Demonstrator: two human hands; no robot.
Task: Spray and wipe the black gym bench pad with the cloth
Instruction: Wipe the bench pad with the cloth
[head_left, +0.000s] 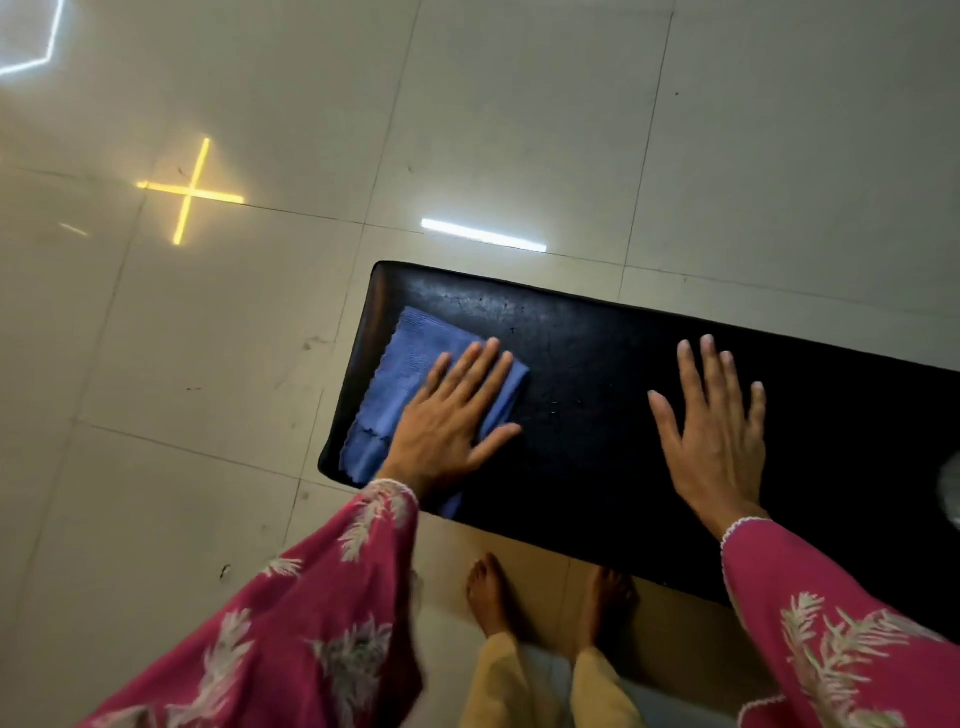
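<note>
The black bench pad (587, 364) runs from the frame's middle out to the right edge. A folded blue cloth (410, 364) lies flat on the pad's left end. My left hand (452, 415) presses on the cloth with fingers spread, covering its right part. My right hand (717, 431) rests flat on the bare pad further right, fingers apart, holding nothing. No spray bottle is clearly in view; a pale blurred object (951, 488) sits at the right edge on the pad.
Glossy beige floor tiles (208, 415) surround the bench, with reflected ceiling lights, a yellow cross (191, 191) and a white bar (483, 236). My bare feet (545, 603) stand on the floor just in front of the pad's near edge.
</note>
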